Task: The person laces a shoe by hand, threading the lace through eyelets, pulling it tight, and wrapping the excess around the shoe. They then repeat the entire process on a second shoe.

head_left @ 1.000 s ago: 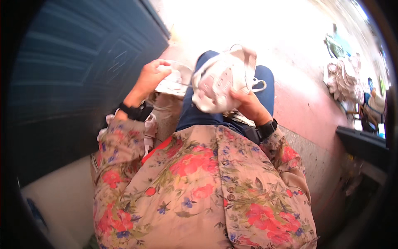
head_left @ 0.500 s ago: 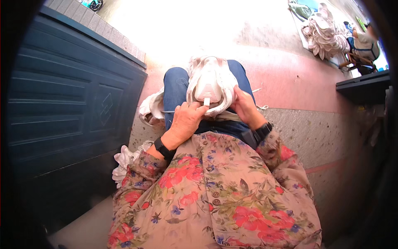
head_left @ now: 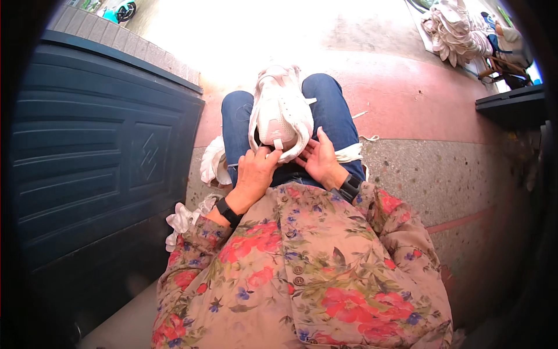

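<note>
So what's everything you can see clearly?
Shoe: one, white, centre.
Shoe-like piece: one, white, left of the shoe.
Heaps: two, white, top right and lower left.
Strips: several, white, right of centre.
Door: one, dark blue, left.
Ledge: one, dark, right.
Wheeled thing: one, turquoise, top left.
Floor: one, pink and grey, underneath.
Jeans: one pair, blue, centre.
Shirt: one, flowery tan, bottom.
Wristbands: two, black, wrists.
Left hand: one, bare, at the shoe's tab.
Right hand: one, bare, beside the shoe.

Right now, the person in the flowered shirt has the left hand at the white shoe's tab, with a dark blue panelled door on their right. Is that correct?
Not quite: the dark blue panelled door is to the left of the person, as the head view shows. The left hand is at the tab of the white shoe.
</note>
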`<state>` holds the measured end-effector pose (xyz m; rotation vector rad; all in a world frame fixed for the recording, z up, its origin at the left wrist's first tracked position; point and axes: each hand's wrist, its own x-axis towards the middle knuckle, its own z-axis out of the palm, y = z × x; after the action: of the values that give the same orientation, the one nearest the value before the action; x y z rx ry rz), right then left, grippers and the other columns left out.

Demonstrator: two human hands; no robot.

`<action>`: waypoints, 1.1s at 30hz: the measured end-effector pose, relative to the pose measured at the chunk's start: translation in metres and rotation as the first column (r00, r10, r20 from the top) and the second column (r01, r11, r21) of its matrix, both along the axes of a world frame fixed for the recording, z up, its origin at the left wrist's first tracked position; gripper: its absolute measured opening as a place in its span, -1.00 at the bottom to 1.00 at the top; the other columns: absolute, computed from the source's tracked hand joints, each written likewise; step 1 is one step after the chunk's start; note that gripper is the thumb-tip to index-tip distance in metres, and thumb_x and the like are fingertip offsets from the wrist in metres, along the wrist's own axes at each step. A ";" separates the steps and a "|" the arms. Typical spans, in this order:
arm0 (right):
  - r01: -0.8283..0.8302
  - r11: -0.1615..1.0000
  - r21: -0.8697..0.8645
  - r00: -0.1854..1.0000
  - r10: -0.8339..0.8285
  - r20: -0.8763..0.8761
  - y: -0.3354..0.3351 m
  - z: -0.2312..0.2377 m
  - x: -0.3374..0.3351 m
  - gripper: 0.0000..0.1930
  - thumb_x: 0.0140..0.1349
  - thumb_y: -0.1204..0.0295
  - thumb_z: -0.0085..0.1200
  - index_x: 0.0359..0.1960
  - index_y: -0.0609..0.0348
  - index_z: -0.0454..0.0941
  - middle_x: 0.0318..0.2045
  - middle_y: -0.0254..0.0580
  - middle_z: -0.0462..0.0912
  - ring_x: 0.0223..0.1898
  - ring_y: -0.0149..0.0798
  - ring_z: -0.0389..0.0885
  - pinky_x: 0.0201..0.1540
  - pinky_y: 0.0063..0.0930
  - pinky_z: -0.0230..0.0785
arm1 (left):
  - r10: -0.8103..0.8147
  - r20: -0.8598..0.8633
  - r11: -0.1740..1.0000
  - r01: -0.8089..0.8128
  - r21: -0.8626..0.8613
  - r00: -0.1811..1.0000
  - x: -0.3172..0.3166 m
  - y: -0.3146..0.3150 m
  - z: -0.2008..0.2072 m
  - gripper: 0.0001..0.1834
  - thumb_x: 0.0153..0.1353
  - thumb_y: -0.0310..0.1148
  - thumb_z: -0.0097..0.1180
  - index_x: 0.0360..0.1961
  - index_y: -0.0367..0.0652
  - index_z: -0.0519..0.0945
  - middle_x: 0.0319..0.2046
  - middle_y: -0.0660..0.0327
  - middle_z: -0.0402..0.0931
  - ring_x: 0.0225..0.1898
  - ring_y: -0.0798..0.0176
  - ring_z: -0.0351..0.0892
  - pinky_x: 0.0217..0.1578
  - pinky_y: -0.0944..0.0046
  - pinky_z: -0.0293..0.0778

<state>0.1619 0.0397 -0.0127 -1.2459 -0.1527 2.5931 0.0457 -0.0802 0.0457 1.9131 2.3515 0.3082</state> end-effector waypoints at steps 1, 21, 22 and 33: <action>-0.015 0.998 0.067 1.000 0.015 -0.004 0.000 0.001 0.001 -0.30 0.14 -0.20 -0.36 0.03 0.18 0.28 -0.01 -0.13 0.35 0.04 -0.17 0.24 0.16 -0.18 -0.04 | -0.002 0.042 0.999 0.000 0.041 0.999 -0.001 0.001 -0.002 -0.70 -0.13 -0.39 0.16 -0.27 0.02 0.49 -0.45 0.28 0.40 -0.46 0.13 0.37 -0.48 0.18 0.25; -0.566 -0.196 0.801 0.822 -0.215 0.528 0.034 0.034 0.002 -0.65 0.00 0.26 0.11 -0.26 0.25 0.43 -0.33 0.02 0.52 -0.32 -0.06 0.52 -0.29 -0.28 0.35 | 0.150 0.057 0.985 -0.154 0.082 0.987 0.003 0.013 -0.019 -0.70 -0.18 -0.37 0.16 -0.34 -0.09 0.42 -0.38 0.22 0.33 -0.36 0.11 0.36 -0.47 0.12 0.24; -0.554 -0.388 0.737 0.833 -0.242 0.498 0.035 0.034 -0.002 -0.67 -0.02 0.32 0.12 -0.25 0.26 0.44 -0.33 0.05 0.53 -0.32 0.03 0.51 -0.30 -0.22 0.35 | 0.128 0.058 0.988 -0.132 0.079 0.990 0.003 0.014 -0.021 -0.70 -0.20 -0.38 0.17 -0.36 -0.09 0.41 -0.38 0.21 0.33 -0.36 0.10 0.36 -0.47 0.13 0.24; -0.623 -0.212 0.753 0.782 -0.176 0.597 0.029 0.015 -0.012 -0.72 -0.04 0.40 0.11 -0.27 0.26 0.45 -0.39 0.04 0.54 -0.34 0.04 0.52 -0.31 -0.23 0.37 | -0.071 0.196 0.997 0.070 0.013 0.978 -0.015 0.016 -0.050 -0.62 -0.29 -0.48 0.24 -0.37 -0.14 0.40 -0.36 0.14 0.35 -0.34 0.03 0.36 -0.34 0.15 0.37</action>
<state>0.1503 0.0685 0.0023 -1.0364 -2.2850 1.0583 0.0305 -0.0644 -0.0046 1.8681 2.1548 0.4756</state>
